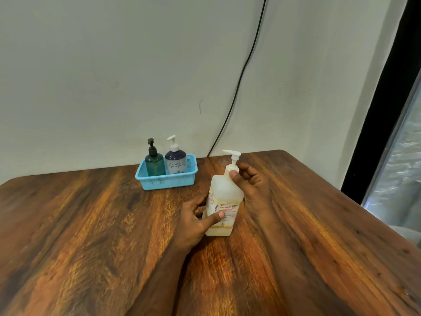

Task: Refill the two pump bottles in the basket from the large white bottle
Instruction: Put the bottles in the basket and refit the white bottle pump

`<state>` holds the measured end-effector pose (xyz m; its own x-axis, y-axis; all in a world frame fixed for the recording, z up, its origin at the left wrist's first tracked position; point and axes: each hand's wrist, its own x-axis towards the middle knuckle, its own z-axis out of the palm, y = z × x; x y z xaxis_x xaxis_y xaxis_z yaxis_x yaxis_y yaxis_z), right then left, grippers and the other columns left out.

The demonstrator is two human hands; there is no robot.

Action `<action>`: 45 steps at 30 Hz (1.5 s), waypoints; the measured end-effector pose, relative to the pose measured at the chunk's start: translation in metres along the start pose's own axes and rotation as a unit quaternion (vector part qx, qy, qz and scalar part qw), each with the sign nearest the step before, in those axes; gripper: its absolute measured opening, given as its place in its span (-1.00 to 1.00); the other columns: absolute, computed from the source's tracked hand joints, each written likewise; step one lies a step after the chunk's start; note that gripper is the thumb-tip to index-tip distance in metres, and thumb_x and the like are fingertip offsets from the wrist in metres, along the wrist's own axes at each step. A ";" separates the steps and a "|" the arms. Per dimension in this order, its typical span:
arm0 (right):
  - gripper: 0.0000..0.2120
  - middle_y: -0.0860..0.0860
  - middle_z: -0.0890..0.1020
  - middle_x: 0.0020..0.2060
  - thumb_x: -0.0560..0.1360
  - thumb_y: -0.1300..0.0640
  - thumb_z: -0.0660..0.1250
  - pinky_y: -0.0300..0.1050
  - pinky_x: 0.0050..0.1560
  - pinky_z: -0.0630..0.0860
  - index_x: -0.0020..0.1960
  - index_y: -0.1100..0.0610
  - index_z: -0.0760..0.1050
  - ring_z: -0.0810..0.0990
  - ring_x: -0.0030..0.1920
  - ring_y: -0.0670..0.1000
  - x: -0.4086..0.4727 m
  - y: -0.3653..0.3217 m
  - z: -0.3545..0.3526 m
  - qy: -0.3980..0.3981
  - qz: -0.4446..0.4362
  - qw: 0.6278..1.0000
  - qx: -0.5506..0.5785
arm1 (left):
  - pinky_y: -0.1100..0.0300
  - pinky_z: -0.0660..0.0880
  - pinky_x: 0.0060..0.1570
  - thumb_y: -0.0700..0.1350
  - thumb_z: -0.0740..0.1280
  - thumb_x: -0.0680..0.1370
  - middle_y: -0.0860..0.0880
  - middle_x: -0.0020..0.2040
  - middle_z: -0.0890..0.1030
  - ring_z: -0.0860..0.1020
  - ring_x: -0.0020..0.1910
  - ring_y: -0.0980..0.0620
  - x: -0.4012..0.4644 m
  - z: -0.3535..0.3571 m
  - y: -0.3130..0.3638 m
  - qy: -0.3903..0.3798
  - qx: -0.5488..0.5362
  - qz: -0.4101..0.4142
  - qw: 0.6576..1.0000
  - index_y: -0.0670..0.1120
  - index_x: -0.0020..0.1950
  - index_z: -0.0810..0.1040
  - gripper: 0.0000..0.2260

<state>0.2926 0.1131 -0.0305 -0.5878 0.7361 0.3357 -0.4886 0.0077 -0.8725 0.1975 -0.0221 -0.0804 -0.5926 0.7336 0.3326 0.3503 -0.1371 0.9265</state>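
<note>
Head view: large white bottle (224,201) stands upright on the wooden bench (91,224), right of centre, yellowish liquid visible in its lower part, red and blue print on the label facing the camera. Left hand (196,222) grips the lower body of it, thumb across the label, fingers (200,202) curled round the far left side. Right hand (249,181) is up at the neck, thumb and fingers pinching the collar of the white pump head (232,157); nozzle points left. Blue basket (167,179) sits further back on the bench, near the wall, well apart from the large bottle. Two pump bottles upright inside, side by side: dark green bottle (155,164) with black pump on the left, floral white bottle (175,163) with white pump on the right. Black cable (241,76) runs down the wall behind the bench. Dark frame at the right edge.
</note>
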 end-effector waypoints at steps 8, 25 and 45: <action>-0.54 0.05 0.63 0.04 0.35 0.19 0.57 -0.23 -0.17 0.58 0.18 0.14 0.46 0.63 -0.07 -0.07 -0.002 -0.001 0.005 0.011 -0.018 1.000 -0.010 | 0.06 0.60 0.14 -0.12 0.55 0.42 0.18 0.17 0.68 0.64 0.16 0.15 0.001 0.003 0.000 0.000 0.000 0.004 1.000 0.21 0.23 0.54 -0.55; -0.66 0.14 0.69 0.10 0.51 0.27 0.41 -0.16 -0.10 0.62 0.28 0.27 0.54 0.70 0.01 0.02 -0.001 -0.003 0.000 -0.015 0.025 1.000 0.009 | 0.06 0.63 0.10 -0.11 0.55 0.39 0.09 0.19 0.69 0.65 0.18 0.07 0.001 0.001 0.000 0.002 -0.030 -0.005 1.000 0.19 0.24 0.54 -0.53; -0.71 0.07 0.70 0.08 0.46 0.32 0.46 -0.06 -0.04 0.65 0.16 0.13 0.60 0.69 0.07 0.03 0.002 -0.006 -0.004 -0.002 0.009 1.000 -0.022 | 0.05 0.60 0.12 -0.07 0.55 0.37 0.15 0.16 0.69 0.65 0.16 0.10 0.000 0.000 0.002 0.003 -0.026 -0.011 1.000 0.24 0.20 0.54 -0.54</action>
<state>0.2973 0.1168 -0.0259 -0.5988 0.7341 0.3202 -0.4486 0.0237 -0.8934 0.1982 -0.0222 -0.0787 -0.6046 0.7327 0.3124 0.2993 -0.1546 0.9416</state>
